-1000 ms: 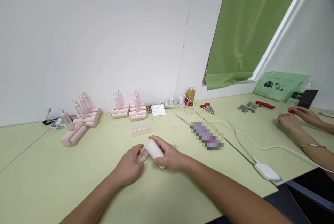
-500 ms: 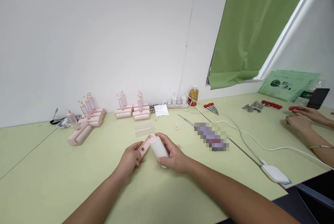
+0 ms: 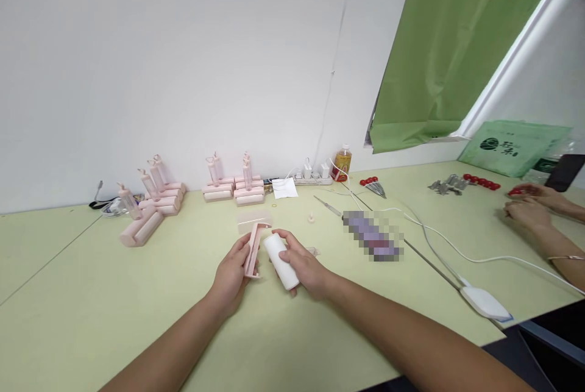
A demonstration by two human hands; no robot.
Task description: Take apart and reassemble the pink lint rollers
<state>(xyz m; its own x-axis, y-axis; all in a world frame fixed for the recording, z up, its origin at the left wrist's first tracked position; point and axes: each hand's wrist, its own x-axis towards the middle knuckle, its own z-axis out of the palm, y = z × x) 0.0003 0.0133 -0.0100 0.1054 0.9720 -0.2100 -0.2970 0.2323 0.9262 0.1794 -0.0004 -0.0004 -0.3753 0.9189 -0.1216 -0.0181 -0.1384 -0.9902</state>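
Toward the front edge of the desk, we hold two pieces. Our left hand clasps a pink frame, fingers closed on its long side, and the tabs at its two ends point right. Our right hand curls around a white roll, thumb laid on top; the roll leans aslant just beside the frame, with a narrow gap between them. Behind the frame, farther from the front edge, a translucent cover lies on the desk, and a small pink part sits to its right. Along the back edge we see pink rollers in two clusters and, farther right, a bottle. Toward the right edge, a co-worker's hands are near a row of red round pieces.
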